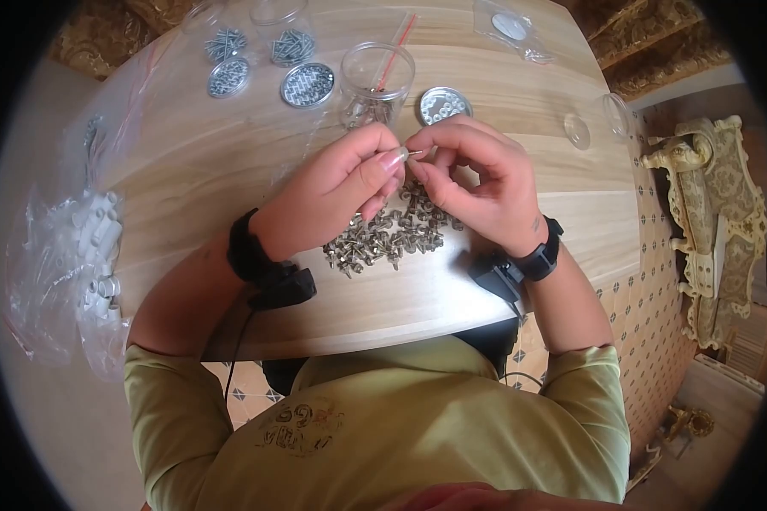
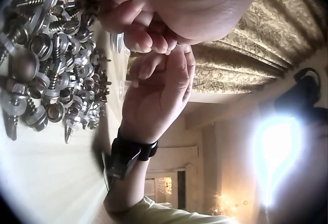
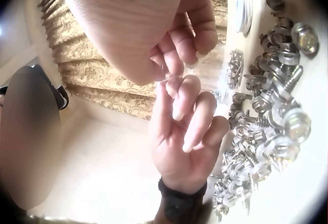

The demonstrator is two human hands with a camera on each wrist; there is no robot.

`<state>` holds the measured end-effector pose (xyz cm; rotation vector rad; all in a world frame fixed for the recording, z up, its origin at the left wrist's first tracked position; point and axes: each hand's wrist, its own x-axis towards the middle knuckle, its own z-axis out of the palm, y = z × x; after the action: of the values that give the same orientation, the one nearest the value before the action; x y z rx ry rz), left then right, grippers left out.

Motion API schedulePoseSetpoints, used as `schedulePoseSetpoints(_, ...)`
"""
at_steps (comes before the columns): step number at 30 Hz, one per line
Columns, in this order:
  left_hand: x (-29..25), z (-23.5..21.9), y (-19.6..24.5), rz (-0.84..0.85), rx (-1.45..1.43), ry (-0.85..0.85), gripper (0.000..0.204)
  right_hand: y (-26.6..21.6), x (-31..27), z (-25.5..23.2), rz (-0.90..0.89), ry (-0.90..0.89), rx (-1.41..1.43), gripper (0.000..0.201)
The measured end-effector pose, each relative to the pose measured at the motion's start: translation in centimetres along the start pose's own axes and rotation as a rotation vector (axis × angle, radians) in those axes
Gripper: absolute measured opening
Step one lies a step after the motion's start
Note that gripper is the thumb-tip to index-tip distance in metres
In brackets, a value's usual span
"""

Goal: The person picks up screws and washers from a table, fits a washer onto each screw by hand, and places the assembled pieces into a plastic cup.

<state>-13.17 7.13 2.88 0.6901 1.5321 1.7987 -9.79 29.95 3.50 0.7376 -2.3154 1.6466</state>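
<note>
Above the near middle of the table, my two hands meet fingertip to fingertip at a small metal screw [image 1: 414,152]. My left hand [image 1: 332,186] pinches it between thumb and index finger, covering most of its length. From the other side, my right hand [image 1: 496,180] has thumb and index finger curled at its protruding end, the other fingers bent behind. Right below both hands spreads a loose pile of hex-head screws [image 1: 392,238], many with washers on them. In the left wrist view the fingertips hide the screw.
Behind the hands stand a clear plastic jar [image 1: 377,77] and a round dish of washers [image 1: 444,106]. Farther left are lids of small hardware [image 1: 308,85] and tubs of screws [image 1: 292,47]. A plastic bag with white pipe pieces [image 1: 98,238] lies at the left edge.
</note>
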Motion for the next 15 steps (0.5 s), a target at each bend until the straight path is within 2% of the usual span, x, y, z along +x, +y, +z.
schedulePoseSetpoints(8,0.13,-0.20,-0.32,0.003,-0.017,-0.003,0.025,-0.04,-0.14,0.30,0.071,0.021,0.093,0.020)
schedulePoseSetpoints(15,0.20,-0.35,-0.35,-0.061,-0.012,-0.004,0.027,0.41,-0.36,0.48,0.097,0.024,0.117,0.019)
